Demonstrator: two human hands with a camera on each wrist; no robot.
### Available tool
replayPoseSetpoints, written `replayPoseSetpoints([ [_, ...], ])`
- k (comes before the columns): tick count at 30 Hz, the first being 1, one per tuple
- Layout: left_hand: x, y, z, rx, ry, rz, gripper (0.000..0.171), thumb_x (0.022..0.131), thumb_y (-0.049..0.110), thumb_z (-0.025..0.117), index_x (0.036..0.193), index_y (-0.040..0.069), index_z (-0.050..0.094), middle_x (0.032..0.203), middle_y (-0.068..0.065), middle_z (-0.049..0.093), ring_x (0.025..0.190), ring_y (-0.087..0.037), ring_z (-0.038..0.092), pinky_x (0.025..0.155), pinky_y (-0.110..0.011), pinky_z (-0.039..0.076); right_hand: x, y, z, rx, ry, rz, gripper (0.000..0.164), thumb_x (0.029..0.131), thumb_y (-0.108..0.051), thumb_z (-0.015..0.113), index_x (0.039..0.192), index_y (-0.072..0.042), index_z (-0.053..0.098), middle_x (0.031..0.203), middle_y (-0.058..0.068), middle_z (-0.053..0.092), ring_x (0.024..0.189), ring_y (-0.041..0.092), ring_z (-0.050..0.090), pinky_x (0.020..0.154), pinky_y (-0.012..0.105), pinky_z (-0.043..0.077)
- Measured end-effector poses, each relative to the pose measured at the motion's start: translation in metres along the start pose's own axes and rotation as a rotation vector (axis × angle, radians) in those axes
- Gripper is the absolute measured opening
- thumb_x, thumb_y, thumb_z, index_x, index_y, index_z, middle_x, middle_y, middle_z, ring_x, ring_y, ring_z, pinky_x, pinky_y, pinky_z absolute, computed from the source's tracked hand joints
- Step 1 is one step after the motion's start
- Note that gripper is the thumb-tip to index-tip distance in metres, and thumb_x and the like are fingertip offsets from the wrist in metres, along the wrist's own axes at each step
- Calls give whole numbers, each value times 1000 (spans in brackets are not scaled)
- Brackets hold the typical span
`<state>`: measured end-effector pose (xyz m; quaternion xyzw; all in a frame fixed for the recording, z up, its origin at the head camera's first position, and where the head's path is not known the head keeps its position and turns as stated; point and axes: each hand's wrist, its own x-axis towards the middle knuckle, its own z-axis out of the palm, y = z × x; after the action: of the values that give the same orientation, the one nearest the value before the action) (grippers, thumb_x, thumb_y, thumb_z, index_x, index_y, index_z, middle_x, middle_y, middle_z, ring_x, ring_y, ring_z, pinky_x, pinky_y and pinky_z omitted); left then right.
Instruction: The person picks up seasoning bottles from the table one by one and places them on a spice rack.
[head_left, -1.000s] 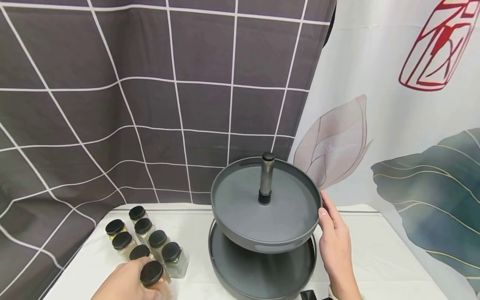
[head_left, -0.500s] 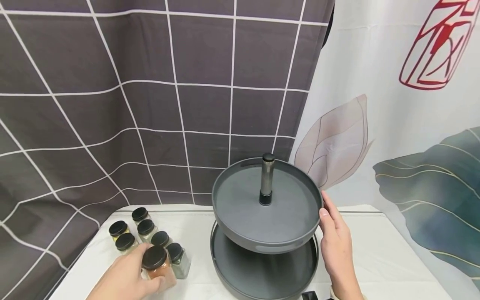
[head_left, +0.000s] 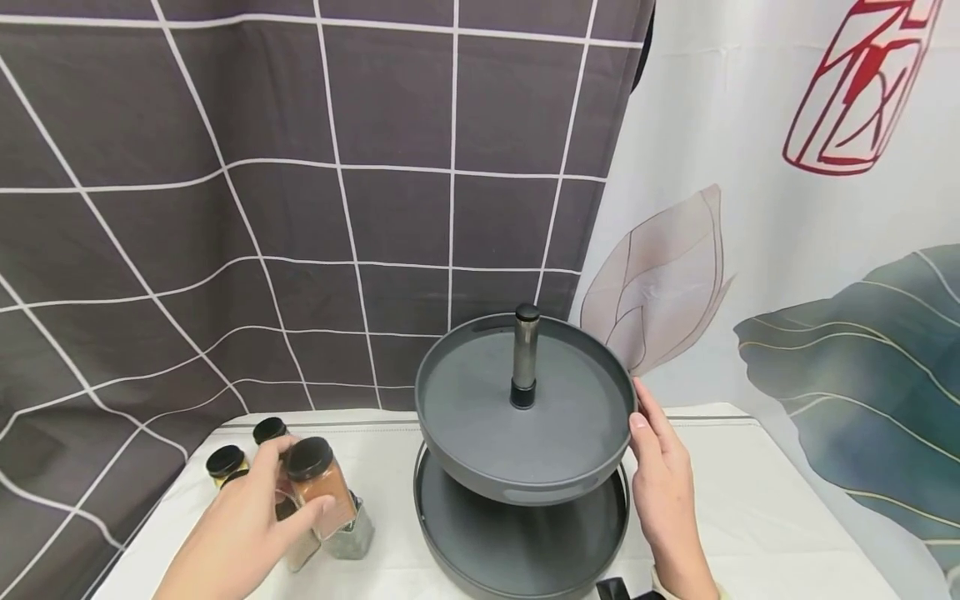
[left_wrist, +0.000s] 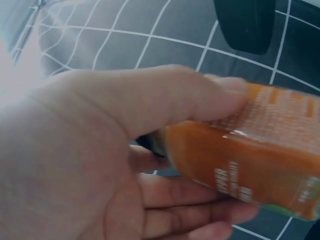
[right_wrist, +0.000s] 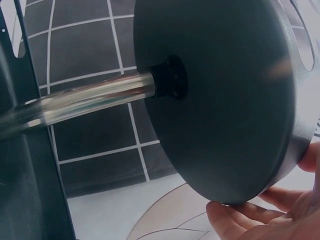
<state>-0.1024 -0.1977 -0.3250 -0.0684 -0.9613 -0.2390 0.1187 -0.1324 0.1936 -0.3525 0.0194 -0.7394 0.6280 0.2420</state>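
Note:
My left hand [head_left: 225,533] grips a spice jar [head_left: 324,492] of orange-brown powder with a black lid, thumb on one side and fingers on the other. In the left wrist view, the jar's orange side [left_wrist: 260,145] bears small white print. It hangs above other jars, partly hiding them. My right hand [head_left: 666,492] holds the right rim of the upper grey tray [head_left: 465,417] of a two-tier round rack, thumb and fingers at its edge. A metal post [head_left: 527,354] with black ends rises from that tray. Below lies the wider lower tray [head_left: 517,550].
A greenish jar [head_left: 352,537] stands beneath the held one. Further black-lidded jars [head_left: 226,463] stand left on the white cloth-covered table [head_left: 757,517]. A dark grid-patterned curtain [head_left: 397,217] and a white printed curtain [head_left: 750,350] hang behind.
The left hand has raised the orange-brown spice jar from the front of the jar group, up and slightly away from me. The right hand keeps its hold on the upper tray.

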Motion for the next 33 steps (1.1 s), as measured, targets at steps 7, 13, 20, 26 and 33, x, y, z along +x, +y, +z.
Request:
replayPoseSetpoints([
  [7, 6, 2, -3, -27, 94, 57, 66, 85, 41, 65, 135, 16, 31, 92, 2, 63, 80, -14, 59, 64, -37, 47, 1, 0, 2, -24, 10, -3, 42, 101, -25, 37, 142, -21, 37, 145, -8, 36, 133, 7, 30, 101, 11, 29],
  [13, 13, 11, -7, -68, 147, 81, 63, 87, 39, 62, 139, 23, 30, 88, 4, 61, 78, -11, 58, 64, -33, 46, 2, 0, 4, -14, 7, -29, 41, 101, -23, 36, 142, -18, 38, 144, -9, 37, 133, 7, 31, 102, 12, 30],
  [20, 30, 27, -10, -110, 176, 101, 64, 92, 37, 56, 144, 27, 21, 97, -1, 62, 82, -15, 58, 64, -35, 45, 0, 1, 2, -43, 8, -20, 40, 101, -24, 36, 141, -21, 38, 144, -12, 37, 133, 5, 30, 101, 10, 29],
  [26, 45, 43, -11, -153, 233, 162, 67, 93, 33, 54, 146, 23, 14, 94, -4, 57, 81, -17, 53, 63, -33, 43, -1, 2, 0, -47, 16, -15, 40, 101, -25, 36, 141, -24, 38, 143, -13, 37, 133, 5, 30, 101, 10, 28],
  [33, 64, 56, -13, -206, 249, 250, 67, 94, 28, 54, 146, 23, 12, 102, -6, 56, 86, -17, 54, 68, -36, 45, -1, 3, 1, -49, 23, -16, 39, 101, -26, 37, 139, -27, 40, 143, -14, 38, 132, 5, 31, 101, 10, 29],
])
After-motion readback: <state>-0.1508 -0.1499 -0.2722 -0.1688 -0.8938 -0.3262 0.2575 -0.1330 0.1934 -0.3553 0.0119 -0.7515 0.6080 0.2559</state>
